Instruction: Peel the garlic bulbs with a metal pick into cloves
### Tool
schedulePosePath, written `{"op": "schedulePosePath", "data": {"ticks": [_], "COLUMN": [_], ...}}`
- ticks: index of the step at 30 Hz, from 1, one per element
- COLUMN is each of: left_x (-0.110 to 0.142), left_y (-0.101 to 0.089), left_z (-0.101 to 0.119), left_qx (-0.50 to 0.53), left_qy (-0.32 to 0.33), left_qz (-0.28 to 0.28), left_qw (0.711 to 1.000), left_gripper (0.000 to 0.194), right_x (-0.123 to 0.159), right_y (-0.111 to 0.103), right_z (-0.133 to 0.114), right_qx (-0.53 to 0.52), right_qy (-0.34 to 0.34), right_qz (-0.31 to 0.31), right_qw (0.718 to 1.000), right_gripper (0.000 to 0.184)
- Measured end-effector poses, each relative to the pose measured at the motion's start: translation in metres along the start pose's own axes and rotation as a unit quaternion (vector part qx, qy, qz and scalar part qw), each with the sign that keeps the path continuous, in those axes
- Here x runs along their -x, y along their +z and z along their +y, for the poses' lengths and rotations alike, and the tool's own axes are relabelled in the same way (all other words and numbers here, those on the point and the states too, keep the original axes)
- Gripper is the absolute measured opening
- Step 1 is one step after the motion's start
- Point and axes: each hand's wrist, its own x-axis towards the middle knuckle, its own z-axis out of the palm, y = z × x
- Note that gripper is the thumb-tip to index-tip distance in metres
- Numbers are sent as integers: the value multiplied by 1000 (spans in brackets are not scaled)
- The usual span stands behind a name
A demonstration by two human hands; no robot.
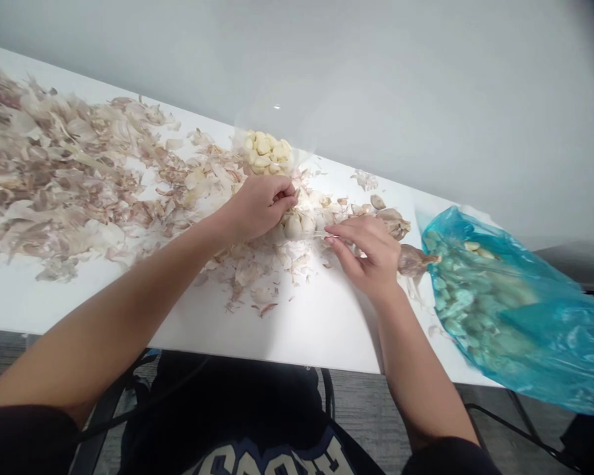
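My left hand (270, 201) is closed in a pinch at the top of a garlic bulb (294, 228), whose white cloves show below the fingers. To its right, my right hand (369, 251) pinches a thin, pale, see-through strip (318, 233) between thumb and fingers. The strip reaches across to the bulb's lower side; its exact kind is not clear. Loose garlic skins (250, 274) lie under and around both hands. Just beyond my right hand are two whole garlic bulbs, one purplish-brown (412, 260) and one behind it (394, 223).
Peeled cloves (267, 152) sit in a clear bag behind my left hand. A large heap of garlic skins (69, 171) covers the table's left side. On the right, a blue plastic bag (505, 303) with many cloves hangs over the front edge. A wall (376, 86) runs along the back.
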Motion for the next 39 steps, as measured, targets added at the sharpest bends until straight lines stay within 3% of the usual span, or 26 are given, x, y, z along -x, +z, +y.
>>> {"op": "schedulePosePath", "data": {"ticks": [18,23,29,35,39], "left_x": [1,0,-3,-4,-2], "left_y": [1,0,-4,-3,-2], "left_z": [2,0,-9,-9,-5], "left_qx": [-10,-7,5,10,14], "left_qy": [25,14,-9,6,4], "left_qz": [-1,11,30,27,21], "left_qw": [1000,1000,999,1000,1000], "left_gripper": [15,17,20,17,17], "right_x": [-2,-2,1,2,3], "right_y": [-4,-9,-9,-7,-4], "right_z": [-2,-5,-4,3,5], "right_qx": [46,34,37,29,32], "right_qy": [-24,-15,5,-2,-5], "right_qz": [-32,-85,-200,-50,-7], "right_qw": [998,996,979,998,999], "right_gripper": [9,9,13,11,15]}}
